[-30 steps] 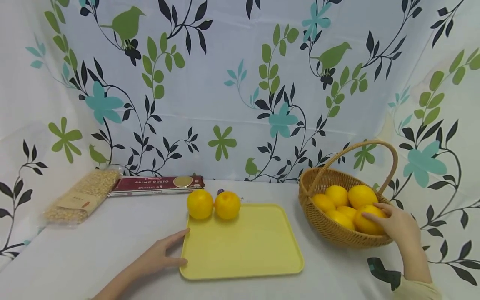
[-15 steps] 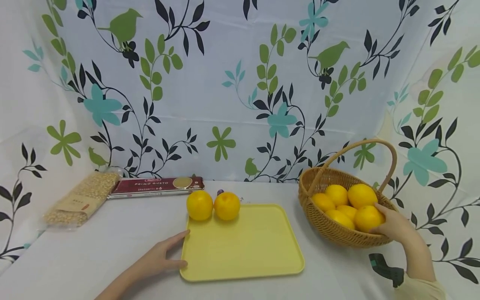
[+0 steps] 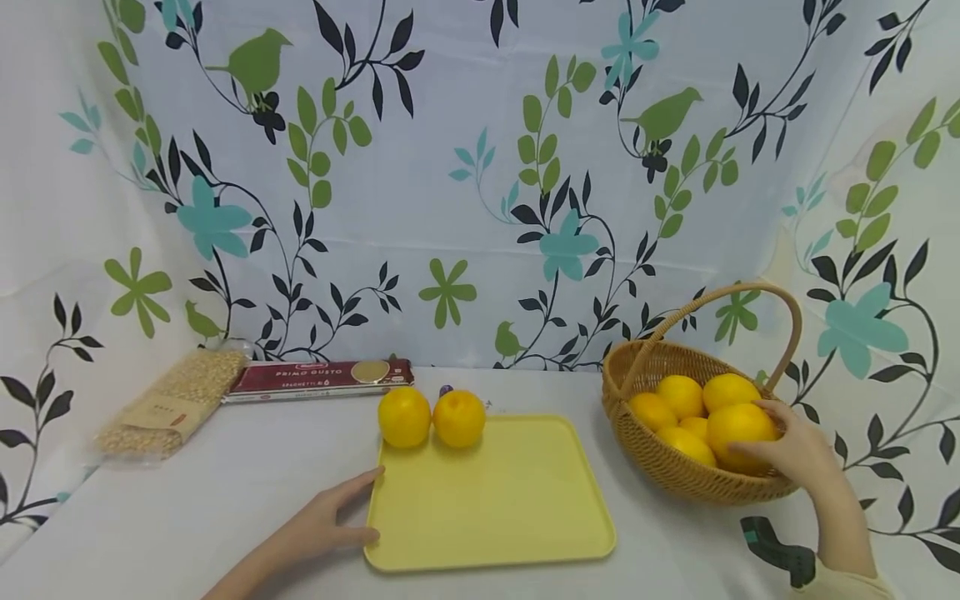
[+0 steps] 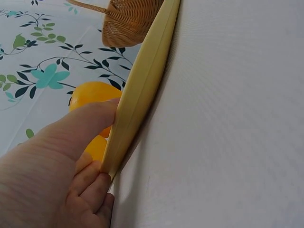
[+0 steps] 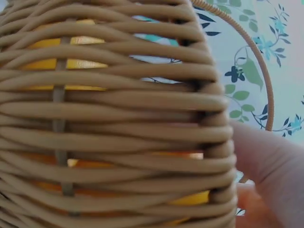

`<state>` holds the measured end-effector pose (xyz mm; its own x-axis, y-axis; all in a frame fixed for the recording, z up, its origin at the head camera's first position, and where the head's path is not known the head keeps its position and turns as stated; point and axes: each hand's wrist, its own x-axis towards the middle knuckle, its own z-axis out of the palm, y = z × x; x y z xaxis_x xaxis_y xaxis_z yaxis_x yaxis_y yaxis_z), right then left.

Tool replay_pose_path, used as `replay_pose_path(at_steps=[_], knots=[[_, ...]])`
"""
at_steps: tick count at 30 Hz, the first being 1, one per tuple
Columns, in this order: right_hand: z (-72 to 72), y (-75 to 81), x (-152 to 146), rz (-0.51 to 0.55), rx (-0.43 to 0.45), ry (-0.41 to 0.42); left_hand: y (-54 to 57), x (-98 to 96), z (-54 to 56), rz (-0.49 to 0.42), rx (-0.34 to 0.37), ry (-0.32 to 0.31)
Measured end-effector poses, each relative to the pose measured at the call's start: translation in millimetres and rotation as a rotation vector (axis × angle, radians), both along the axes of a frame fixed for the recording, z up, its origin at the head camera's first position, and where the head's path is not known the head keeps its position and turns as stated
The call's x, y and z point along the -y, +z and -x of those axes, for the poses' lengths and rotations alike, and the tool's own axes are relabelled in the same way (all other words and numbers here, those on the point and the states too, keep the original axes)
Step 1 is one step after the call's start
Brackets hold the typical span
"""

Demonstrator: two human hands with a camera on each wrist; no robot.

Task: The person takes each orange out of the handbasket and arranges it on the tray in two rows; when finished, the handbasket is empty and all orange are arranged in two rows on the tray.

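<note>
My right hand (image 3: 806, 450) is inside the near right side of a wicker basket (image 3: 675, 479), its thumb and fingers round an orange (image 3: 738, 433). Several more oranges lie in that basket. In the right wrist view the basket's weave (image 5: 114, 111) hides the held fruit and most of the hand (image 5: 273, 175). My left hand (image 3: 315, 525) touches the left rim of a yellow tray (image 3: 495, 500), thumb and fingers spread along it. The left wrist view has that hand (image 4: 61, 152) against the tray's edge (image 4: 142, 85). Two oranges, a left one (image 3: 404, 417) and a right one (image 3: 459, 418), sit side by side at the tray's back left corner.
At the back left lie a clear bag of pale grains (image 3: 176, 400) and a dark red spaghetti pack (image 3: 318, 379). A patterned cloth (image 3: 480, 208) hangs behind the white table. The basket's tall handle (image 3: 795, 312) arches over its opening.
My right hand has shifted its grip on the orange, which now sits slightly higher and looks larger in the basket. The left hand has stayed at the tray's rim.
</note>
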<state>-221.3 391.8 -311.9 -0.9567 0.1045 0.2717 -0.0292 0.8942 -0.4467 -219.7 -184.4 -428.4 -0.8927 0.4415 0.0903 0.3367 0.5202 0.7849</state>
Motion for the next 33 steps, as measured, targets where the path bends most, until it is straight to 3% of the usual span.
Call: replay_pose_path(at_steps=[6, 15, 23, 27, 33], knots=[[-4.2, 1.7, 3.6, 0.179, -0.064, -0.028, -1.1, 1.8, 0.6, 0.008, -0.026, -0.009], [-14.1, 23.3, 21.1, 0.396, -0.097, -0.046, -2.2, 3.8, 0.6, 0.004, -0.044, -0.016], [-18.8, 33.4, 31.1, 0.487, -0.132, 0.084, -0.1, 2.1, 0.4, 0.001, -0.057, -0.014], [-20.1, 31.5, 39.9, 0.494, -0.181, 0.201, 0.3, 1.3, -0.1, -0.001, -0.041, -0.020], [-20.8, 29.6, 68.0, 0.599, -0.221, 0.375, 1.1, 0.1, 0.5, -0.004, -0.030, -0.034]])
